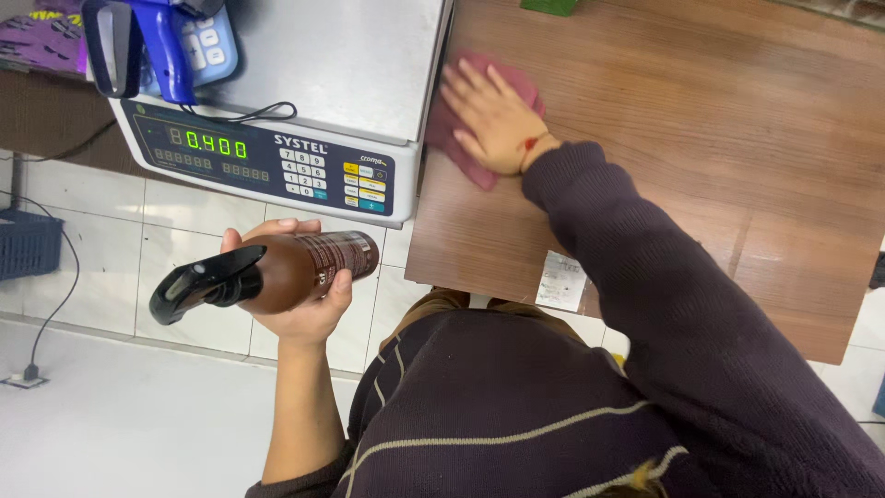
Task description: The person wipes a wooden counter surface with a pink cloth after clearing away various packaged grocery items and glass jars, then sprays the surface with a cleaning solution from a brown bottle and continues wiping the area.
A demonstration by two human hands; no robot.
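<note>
My left hand (300,309) is wrapped around a brown spray bottle (295,267) with a black trigger nozzle, held on its side over the tiled floor. My right hand (493,115) lies flat, fingers spread, on a dark pink cloth (461,152), pressing it onto the brown wooden tabletop (701,138) just beside a grey weighing scale (304,92). A dark sleeve covers my right arm.
The scale has a lit green display and a keypad; a blue handheld labelling tool (147,41) and a small calculator rest on its pan. A paper slip (560,281) lies at the table's near edge. A blue basket (28,242) and a cable sit at left on the floor.
</note>
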